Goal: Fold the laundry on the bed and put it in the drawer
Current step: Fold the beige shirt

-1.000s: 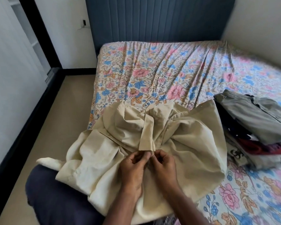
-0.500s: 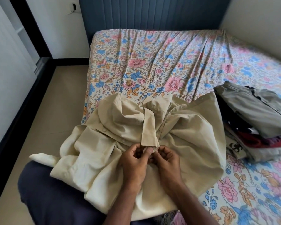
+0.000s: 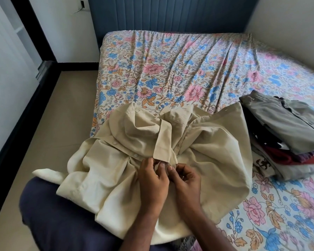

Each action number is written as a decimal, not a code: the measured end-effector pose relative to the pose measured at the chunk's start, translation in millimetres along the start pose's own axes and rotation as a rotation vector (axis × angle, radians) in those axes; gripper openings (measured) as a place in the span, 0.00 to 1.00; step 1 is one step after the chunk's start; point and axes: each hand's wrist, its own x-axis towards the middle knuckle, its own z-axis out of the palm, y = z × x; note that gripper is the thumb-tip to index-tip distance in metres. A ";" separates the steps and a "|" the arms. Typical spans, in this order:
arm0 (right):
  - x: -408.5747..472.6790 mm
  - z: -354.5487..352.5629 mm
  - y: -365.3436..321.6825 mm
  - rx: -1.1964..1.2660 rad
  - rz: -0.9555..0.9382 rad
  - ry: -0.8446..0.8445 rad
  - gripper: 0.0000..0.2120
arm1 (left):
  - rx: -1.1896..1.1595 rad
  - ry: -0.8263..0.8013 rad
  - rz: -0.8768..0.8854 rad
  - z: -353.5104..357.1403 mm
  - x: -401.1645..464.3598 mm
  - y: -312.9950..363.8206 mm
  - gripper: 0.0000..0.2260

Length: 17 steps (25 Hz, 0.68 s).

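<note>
- Cream shirt [image 3: 101,171]: spread rumpled on the near corner of the bed [image 3: 170,73], its lower part draped over the person's dark-trousered lap [image 3: 65,214].
- Left hand [image 3: 152,180] and right hand [image 3: 186,180]: side by side at the middle of the shirt, fingers curled, each pinching the shirt's front edge just below a folded strip of cloth.
- Stack of folded clothes [image 3: 288,134]: on the bed just right of the shirt, a grey garment on top.
- Blue headboard [image 3: 170,13]: beyond the shirt, at the far end of the bed.
</note>
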 end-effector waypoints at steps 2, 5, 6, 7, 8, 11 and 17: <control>0.7 2.2 4.3 -0.067 -0.012 0.057 0.08 | 0.016 -0.068 0.062 0.2 -1.9 -2.4 0.04; 0.5 3.5 9.7 -0.112 -0.014 0.127 0.06 | 0.013 -0.154 0.085 -0.1 -1.5 -9.4 0.07; 0.1 3.5 10.4 -0.108 -0.015 0.141 0.05 | 0.016 -0.153 0.087 -0.8 -1.2 -9.5 0.07; 0.2 3.0 10.2 -0.088 -0.009 0.145 0.05 | 0.018 -0.144 0.082 -1.0 -0.9 -8.6 0.07; 0.3 1.9 9.5 -0.053 -0.001 0.133 0.05 | 0.020 -0.137 0.075 -0.3 -0.6 -8.1 0.07; 1.2 -1.4 6.0 0.044 0.037 0.048 0.05 | 0.016 -0.138 0.063 0.8 0.7 -8.3 0.07; -1.6 2.3 0.5 0.132 0.079 0.061 0.05 | -0.033 -0.181 0.081 -1.1 0.4 -9.9 0.07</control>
